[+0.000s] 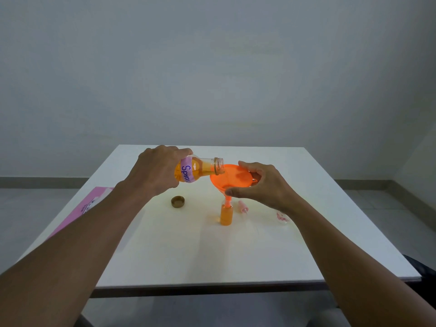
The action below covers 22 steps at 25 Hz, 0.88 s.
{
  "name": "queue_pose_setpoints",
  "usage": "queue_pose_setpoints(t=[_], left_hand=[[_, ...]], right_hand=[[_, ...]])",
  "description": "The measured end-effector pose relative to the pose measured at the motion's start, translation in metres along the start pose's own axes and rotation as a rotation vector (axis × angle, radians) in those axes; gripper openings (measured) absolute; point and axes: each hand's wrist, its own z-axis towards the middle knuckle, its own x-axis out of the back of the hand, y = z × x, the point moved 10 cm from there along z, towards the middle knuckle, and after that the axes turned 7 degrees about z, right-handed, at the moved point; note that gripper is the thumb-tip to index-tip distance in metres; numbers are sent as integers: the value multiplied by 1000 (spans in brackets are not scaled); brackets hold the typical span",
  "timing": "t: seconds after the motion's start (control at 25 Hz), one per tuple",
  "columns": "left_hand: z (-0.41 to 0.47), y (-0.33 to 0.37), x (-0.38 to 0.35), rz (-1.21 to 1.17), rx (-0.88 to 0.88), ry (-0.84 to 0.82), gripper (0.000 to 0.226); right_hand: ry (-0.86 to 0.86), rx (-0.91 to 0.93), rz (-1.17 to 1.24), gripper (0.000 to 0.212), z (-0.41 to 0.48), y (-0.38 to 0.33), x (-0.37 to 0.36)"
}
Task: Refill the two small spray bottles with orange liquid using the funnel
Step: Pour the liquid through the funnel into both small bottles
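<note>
My left hand (157, 169) grips a clear bottle of orange liquid (200, 169) with a pink "Spray" label, tipped on its side, its open mouth at the rim of an orange funnel (230, 179). My right hand (258, 185) holds the funnel by its rim. The funnel's spout sits in the neck of a small spray bottle (226, 214) standing upright on the white table (188, 256); the small bottle is nearly full of orange liquid. A pink spray head (243, 206) lies just right of it.
A brown bottle cap (178, 201) lies open side up on the table to the left of the small bottle. A pink sheet (77, 211) lies at the table's left edge. A small pinkish object (282, 217) is partly hidden under my right wrist.
</note>
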Motion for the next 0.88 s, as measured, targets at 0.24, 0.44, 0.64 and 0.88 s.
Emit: queue_pose_setpoints(t=[0.24, 0.44, 0.64, 0.88], left_hand=[[0, 0, -1, -24, -2, -3, 76], [-4, -7, -12, -143, 67, -24, 75], [-12, -7, -32, -338, 122, -24, 70], [-28, -9, -49, -590, 255, 5, 78]], right_hand=[[4, -1, -1, 96, 0, 0, 1], [9, -2, -13, 98, 2, 1, 1], [9, -10, -20, 97, 1, 1, 1], [13, -12, -11, 101, 3, 0, 2]])
